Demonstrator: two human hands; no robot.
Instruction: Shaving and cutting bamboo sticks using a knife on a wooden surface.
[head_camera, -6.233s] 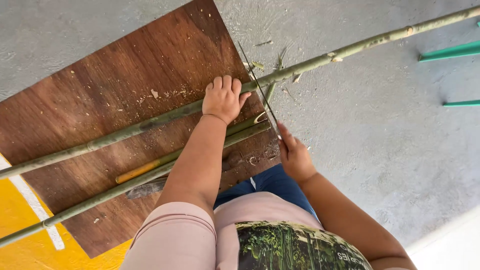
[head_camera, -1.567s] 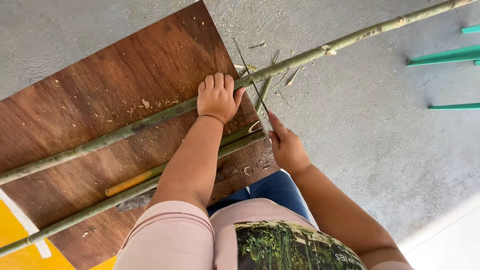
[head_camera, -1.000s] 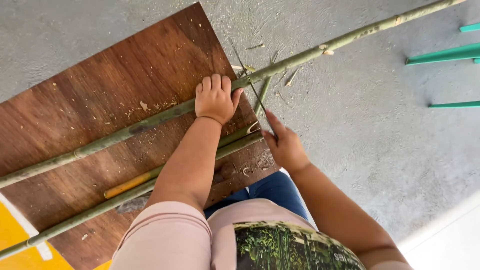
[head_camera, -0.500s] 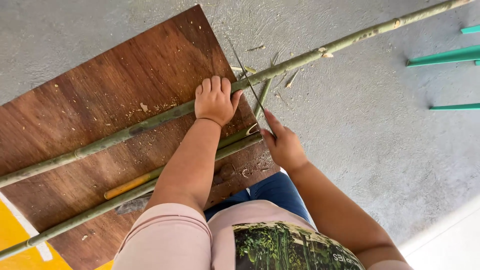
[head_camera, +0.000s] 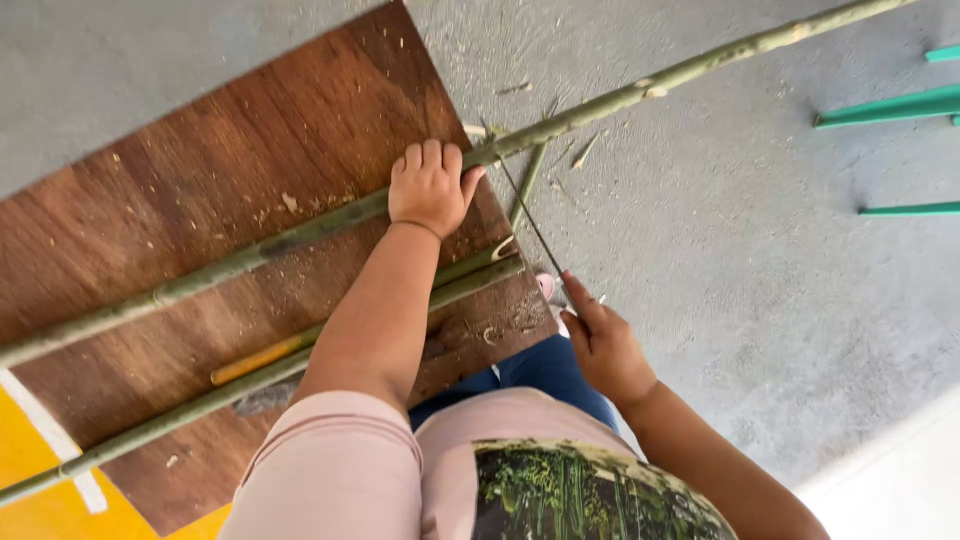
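Lower centre of the frame: my right hand (head_camera: 605, 345) is clenched on the handle of a thin, narrow-bladed saw (head_camera: 530, 215), index finger laid along its back. The blade runs up and left to meet the long green bamboo pole (head_camera: 300, 235) just right of my other hand.

Centre: my left hand (head_camera: 430, 188) lies palm down on that pole, fingers curled over it, pressing it onto the brown wooden board (head_camera: 220, 150). The arm is extended straight from the shoulder, wrist level.

Judgement: the cut goes best with the pole pinned hard close to the blade, strokes kept light and straight, thumb clear of the teeth.

Lower left: a second green bamboo pole (head_camera: 200, 405) lies across the board. Beyond, upper right: grey concrete floor (head_camera: 750, 300) with scattered shavings.
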